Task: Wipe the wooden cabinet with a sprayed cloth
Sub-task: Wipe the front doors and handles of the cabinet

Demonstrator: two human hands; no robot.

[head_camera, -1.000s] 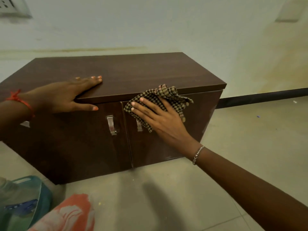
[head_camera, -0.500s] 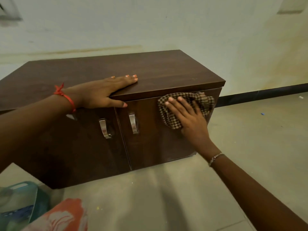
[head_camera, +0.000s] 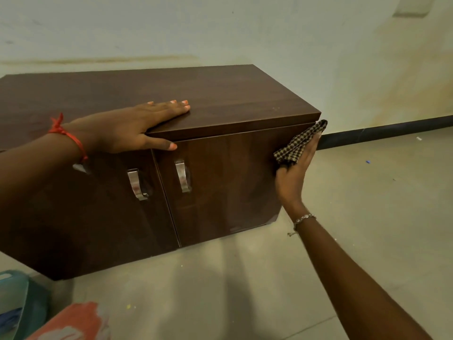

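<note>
teal tub (head_camera: 14, 303) and orange fabric (head_camera: 73, 320) lay nearest, under the left arm | right hand (head_camera: 293, 175) flat, fingers straight, pressed checked cloth (head_camera: 300, 143) against right end of wooden cabinet (head_camera: 220, 192) | left hand (head_camera: 127, 128) spread flat on cabinet top, thumb over front edge | door handle (head_camera: 182, 176) sat between the hands | wall (head_camera: 220, 33) stood beyond

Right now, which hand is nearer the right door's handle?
Left. The left hand rests flat on top of the cabinet, thumb over the front edge just above the handle. The right hand presses the cloth at the cabinet's right corner, past that door's far edge.
</note>
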